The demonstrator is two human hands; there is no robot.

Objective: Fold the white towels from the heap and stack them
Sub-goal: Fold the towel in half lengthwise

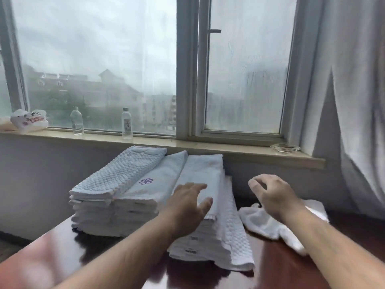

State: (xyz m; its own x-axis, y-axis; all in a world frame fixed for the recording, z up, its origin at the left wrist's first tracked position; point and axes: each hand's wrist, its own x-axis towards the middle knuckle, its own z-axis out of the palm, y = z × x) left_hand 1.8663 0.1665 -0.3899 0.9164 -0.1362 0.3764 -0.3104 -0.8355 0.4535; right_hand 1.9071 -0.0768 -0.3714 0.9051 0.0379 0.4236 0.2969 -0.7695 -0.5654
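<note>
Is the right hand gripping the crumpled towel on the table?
No, the right hand hovers above the crumpled towel, with its fingers loosely curled and holding nothing.

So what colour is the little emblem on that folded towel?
Purple emblem on the white towel; head view.

Left hand stretches forward, palm down; right hand hovers, fingers loosely curled.

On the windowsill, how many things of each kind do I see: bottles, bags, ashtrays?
clear bottles: 2
white plastic bag: 1
glass ashtray: 1
Total: 4
</note>
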